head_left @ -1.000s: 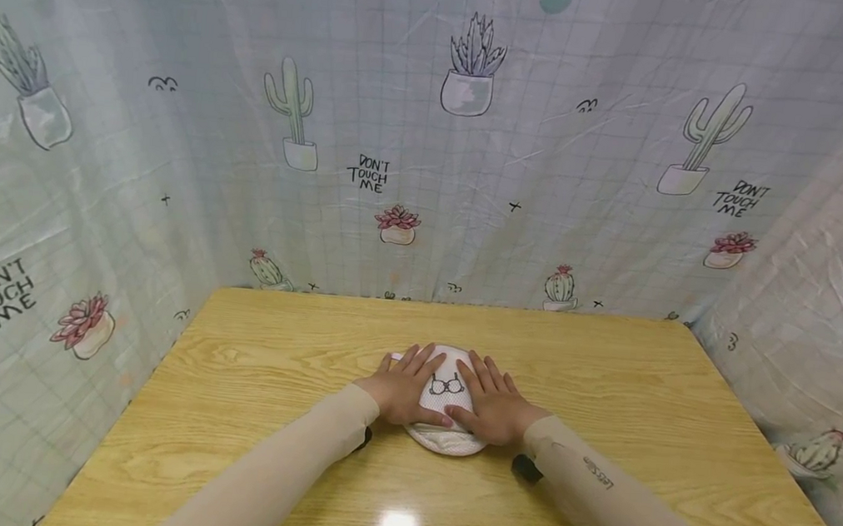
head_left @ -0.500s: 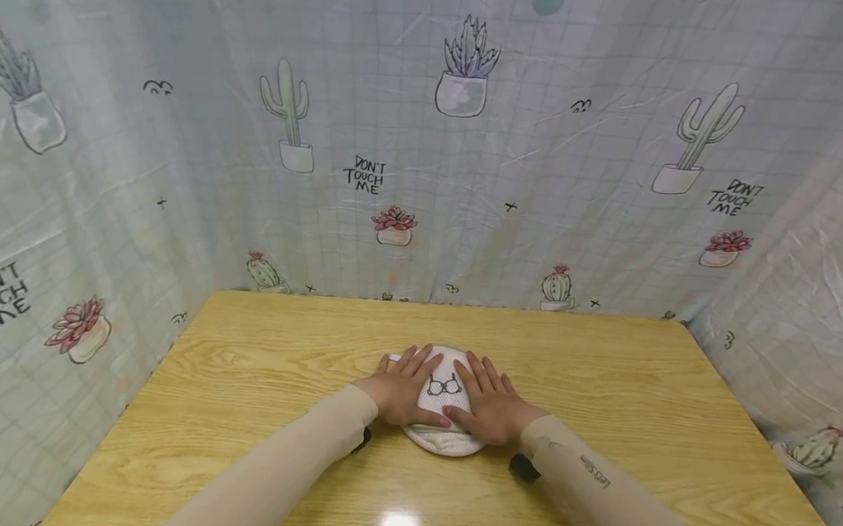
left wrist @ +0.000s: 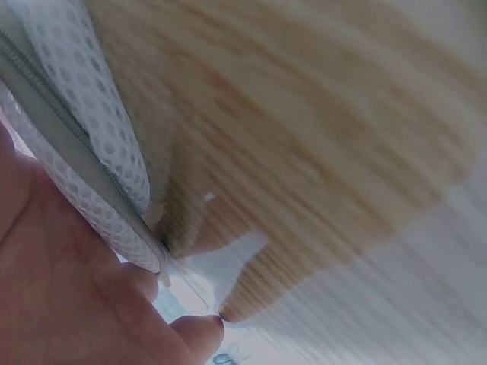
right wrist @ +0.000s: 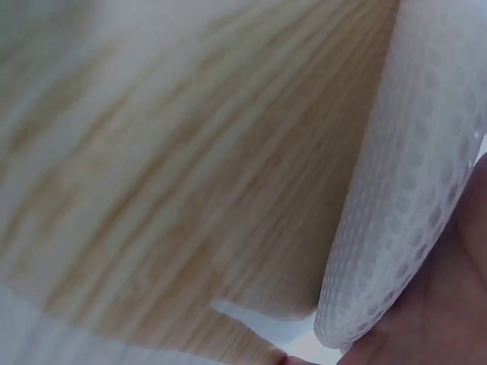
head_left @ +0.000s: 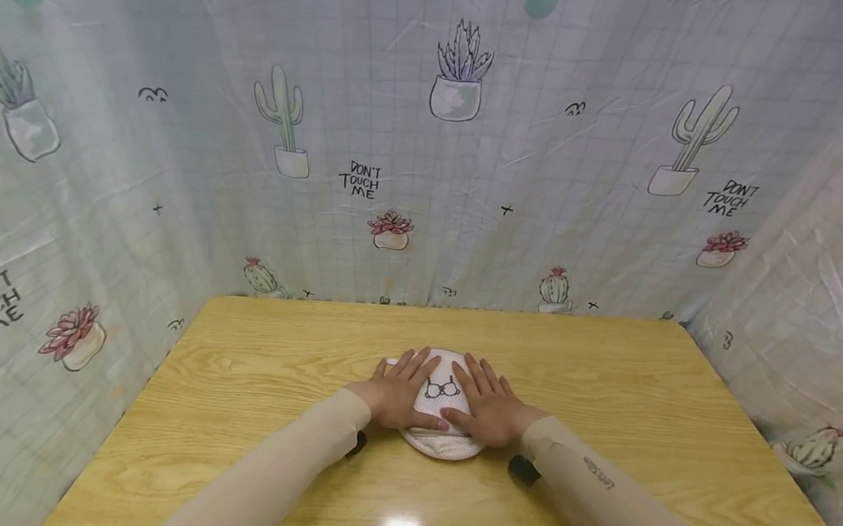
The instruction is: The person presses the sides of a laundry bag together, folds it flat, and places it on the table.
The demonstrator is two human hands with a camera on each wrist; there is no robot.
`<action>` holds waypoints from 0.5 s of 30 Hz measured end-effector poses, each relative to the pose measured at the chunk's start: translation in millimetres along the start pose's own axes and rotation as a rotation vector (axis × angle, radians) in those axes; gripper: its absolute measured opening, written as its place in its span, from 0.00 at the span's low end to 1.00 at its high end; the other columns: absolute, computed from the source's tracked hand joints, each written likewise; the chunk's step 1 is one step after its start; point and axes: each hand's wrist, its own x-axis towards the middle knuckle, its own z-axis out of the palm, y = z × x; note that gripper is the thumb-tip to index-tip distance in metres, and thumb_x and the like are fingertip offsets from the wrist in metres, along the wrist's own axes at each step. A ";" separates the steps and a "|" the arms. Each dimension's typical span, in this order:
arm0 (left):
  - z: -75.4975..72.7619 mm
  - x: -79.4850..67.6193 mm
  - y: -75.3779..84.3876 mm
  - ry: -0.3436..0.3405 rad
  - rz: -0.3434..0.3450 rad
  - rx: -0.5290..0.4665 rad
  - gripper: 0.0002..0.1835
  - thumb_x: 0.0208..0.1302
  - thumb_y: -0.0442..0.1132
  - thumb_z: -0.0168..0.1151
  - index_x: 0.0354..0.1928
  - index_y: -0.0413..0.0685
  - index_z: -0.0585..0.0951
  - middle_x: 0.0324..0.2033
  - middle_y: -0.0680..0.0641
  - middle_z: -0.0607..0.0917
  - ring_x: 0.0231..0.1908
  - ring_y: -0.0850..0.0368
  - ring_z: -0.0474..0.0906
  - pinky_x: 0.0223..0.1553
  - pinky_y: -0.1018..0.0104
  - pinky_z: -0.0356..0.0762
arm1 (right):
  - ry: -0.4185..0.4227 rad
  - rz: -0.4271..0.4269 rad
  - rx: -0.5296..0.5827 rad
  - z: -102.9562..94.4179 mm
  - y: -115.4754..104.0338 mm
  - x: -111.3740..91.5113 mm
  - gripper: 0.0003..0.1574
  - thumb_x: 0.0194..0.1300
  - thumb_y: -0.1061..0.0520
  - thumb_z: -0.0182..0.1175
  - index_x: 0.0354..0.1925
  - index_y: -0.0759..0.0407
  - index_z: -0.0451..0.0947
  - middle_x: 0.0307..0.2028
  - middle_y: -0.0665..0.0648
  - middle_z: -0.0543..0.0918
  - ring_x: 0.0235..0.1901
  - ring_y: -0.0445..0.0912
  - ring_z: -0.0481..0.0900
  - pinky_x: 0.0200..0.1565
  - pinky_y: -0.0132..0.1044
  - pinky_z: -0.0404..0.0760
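Observation:
A white mesh bra laundry bag (head_left: 443, 392), printed with a small bra outline, lies in the middle of the table in the head view. My left hand (head_left: 396, 399) rests flat on its left side, fingers spread and pointing away from me. On the opposite side my right hand (head_left: 489, 415) presses the bag the same way, and the two thumbs nearly meet over its front part. In the left wrist view a grey zipper (left wrist: 46, 84) runs along the bag's edge. The right wrist view shows the bag's rounded mesh side (right wrist: 403, 167) beside the palm.
The wooden table (head_left: 607, 379) stretches out on all sides of the bag. A curtain with cactus prints (head_left: 491, 160) hangs behind it and along both sides. Dark wrist devices (head_left: 523, 470) sit under the sleeves. Light reflects off the table's near part.
Both hands keep their places on the bag. Only the head view has shifted slightly, so the scene sits a little lower and further left.

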 end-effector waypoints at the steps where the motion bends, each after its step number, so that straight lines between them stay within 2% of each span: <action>1: 0.3 -0.5 -0.7 -0.005 -0.003 -0.005 0.59 0.53 0.81 0.44 0.78 0.58 0.38 0.77 0.49 0.36 0.77 0.46 0.34 0.71 0.35 0.43 | -0.005 -0.004 0.004 -0.1 0.5 0.4 0.53 0.69 0.24 0.34 0.78 0.48 0.31 0.77 0.56 0.30 0.76 0.59 0.31 0.72 0.62 0.44; 5: 0.8 -1.2 -3.0 0.000 0.006 -0.011 0.58 0.54 0.82 0.42 0.77 0.58 0.37 0.77 0.48 0.36 0.77 0.45 0.35 0.71 0.34 0.42 | 0.026 -0.043 0.017 0.4 3.8 1.1 0.52 0.70 0.25 0.35 0.78 0.49 0.34 0.77 0.59 0.33 0.76 0.61 0.33 0.70 0.65 0.47; 10: 2.2 -1.5 -6.7 0.038 0.014 0.010 0.58 0.53 0.84 0.38 0.77 0.61 0.36 0.78 0.48 0.37 0.77 0.45 0.37 0.70 0.33 0.44 | 0.077 -0.094 0.012 -2.7 6.2 2.2 0.53 0.69 0.25 0.38 0.78 0.52 0.38 0.77 0.62 0.38 0.75 0.64 0.39 0.68 0.68 0.53; 15: 1.2 -5.7 -10.1 0.094 0.026 -0.018 0.58 0.53 0.84 0.37 0.77 0.61 0.35 0.78 0.48 0.37 0.76 0.44 0.36 0.71 0.33 0.42 | 0.080 -0.110 0.011 -10.9 2.1 0.5 0.54 0.68 0.24 0.37 0.78 0.51 0.38 0.77 0.61 0.37 0.75 0.64 0.39 0.69 0.66 0.51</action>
